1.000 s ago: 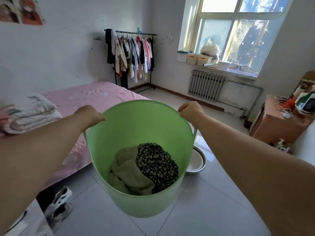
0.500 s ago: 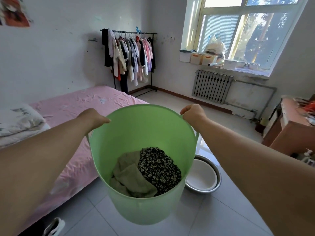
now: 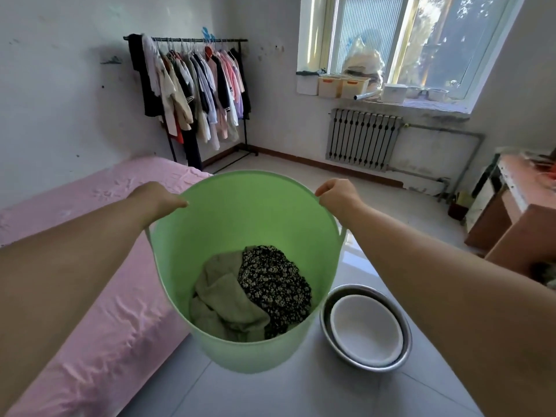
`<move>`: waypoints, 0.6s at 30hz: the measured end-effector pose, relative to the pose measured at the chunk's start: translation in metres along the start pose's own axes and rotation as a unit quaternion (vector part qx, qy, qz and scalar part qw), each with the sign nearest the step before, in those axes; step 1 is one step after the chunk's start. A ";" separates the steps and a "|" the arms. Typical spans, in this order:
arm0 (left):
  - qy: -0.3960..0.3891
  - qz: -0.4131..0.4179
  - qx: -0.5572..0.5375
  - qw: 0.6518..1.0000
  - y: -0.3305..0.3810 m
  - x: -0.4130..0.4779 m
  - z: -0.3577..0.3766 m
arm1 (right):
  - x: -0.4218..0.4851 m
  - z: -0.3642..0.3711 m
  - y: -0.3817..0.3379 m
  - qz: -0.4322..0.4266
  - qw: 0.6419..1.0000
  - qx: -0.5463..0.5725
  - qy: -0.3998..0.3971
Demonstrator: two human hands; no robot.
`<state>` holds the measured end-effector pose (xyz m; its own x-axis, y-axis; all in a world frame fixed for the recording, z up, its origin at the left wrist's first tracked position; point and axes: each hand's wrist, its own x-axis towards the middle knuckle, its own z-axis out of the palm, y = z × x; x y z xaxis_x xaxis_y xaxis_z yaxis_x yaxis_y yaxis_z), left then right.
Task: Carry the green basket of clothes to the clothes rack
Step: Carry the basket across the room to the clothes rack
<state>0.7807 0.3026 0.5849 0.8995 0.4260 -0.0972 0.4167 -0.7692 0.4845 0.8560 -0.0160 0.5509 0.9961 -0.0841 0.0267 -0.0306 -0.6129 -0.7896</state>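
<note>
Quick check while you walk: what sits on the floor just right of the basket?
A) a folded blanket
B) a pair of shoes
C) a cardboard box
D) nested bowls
D: two nested bowls, a white one inside a metal one, lie on the tiles beside the green basket held by both hands.

Honestly can't read a single word, number or brand anywhere in this shot. The storage boxes (image 3: 343,85) on the far windowsill have orange patches on their fronts that might be labels, but they're way too small and blurry to tell. No print shows on the green basket (image 3: 243,212) either.
</note>
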 end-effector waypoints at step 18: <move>-0.041 0.049 0.018 0.998 0.164 0.355 0.063 | 0.341 0.043 0.020 0.066 0.997 0.018 0.043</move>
<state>1.1763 0.2977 0.5751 0.9431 0.3092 -0.1225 0.3298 -0.8227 0.4631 1.1988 -0.0230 0.5184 0.9726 -0.2307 -0.0283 -0.1574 -0.5640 -0.8106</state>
